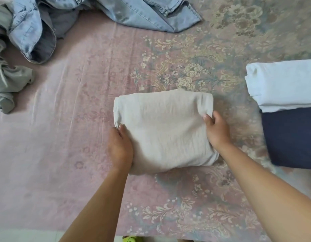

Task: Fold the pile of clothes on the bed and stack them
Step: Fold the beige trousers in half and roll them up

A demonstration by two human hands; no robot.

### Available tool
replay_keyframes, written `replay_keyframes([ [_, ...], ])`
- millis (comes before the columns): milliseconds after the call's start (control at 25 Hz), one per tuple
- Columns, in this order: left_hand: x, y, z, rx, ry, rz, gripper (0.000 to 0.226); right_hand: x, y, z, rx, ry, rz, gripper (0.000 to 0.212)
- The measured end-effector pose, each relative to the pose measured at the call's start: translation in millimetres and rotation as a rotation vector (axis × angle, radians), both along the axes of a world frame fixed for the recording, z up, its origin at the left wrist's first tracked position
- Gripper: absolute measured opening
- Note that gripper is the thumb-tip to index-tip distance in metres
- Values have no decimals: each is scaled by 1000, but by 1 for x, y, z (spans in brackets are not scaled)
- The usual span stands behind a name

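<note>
The folded beige linen garment (164, 130) lies at the centre of the bed with its pink floral sheet (64, 137). The left hand (120, 148) grips its left edge, thumb on top. The right hand (216, 131) pinches its right edge. Right of it, a folded white cloth (283, 86) sits stacked on a folded navy cloth (290, 137). Unfolded light-blue denim jeans (37, 28) lie at far left.

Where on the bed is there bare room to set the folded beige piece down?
Bare sheet lies left of the beige garment, below the denim jeans and grey-green garment. Another open strip runs between the beige garment and the jeans. The right is crowded: white garment stacked on navy garment. Left hand and right hand grip the beige garment.
</note>
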State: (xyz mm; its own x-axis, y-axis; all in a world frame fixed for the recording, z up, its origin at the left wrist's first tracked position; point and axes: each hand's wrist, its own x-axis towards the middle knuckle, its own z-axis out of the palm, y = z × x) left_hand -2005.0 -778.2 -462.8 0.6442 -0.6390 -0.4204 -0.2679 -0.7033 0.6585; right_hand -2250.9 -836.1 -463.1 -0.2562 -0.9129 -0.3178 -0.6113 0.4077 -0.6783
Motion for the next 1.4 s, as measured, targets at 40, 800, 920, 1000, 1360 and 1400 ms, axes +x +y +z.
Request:
replay_keyframes([
  [40, -3, 3, 2, -41, -9, 28, 35, -3, 1, -2, 7, -10, 3, 27],
  [800, -8, 34, 0, -127, 85, 137, 39, -12, -44, 7, 52, -51, -6, 34],
  [920, -10, 88, 6, -212, 65, 197, 33, -35, 45, 33, -174, -15, -68, 15],
  [1000, -16, 118, 3, -175, 125, 126, 22, -32, 102, 35, 1, -145, -96, 5],
  [1360, 13, 114, -7, -47, 168, -151, 20, -37, 122, -4, 95, -394, -212, 4],
  [1400, 17, 115, -8, -58, 147, -189, 21, -41, 127, -6, 93, -347, -170, 5],
])
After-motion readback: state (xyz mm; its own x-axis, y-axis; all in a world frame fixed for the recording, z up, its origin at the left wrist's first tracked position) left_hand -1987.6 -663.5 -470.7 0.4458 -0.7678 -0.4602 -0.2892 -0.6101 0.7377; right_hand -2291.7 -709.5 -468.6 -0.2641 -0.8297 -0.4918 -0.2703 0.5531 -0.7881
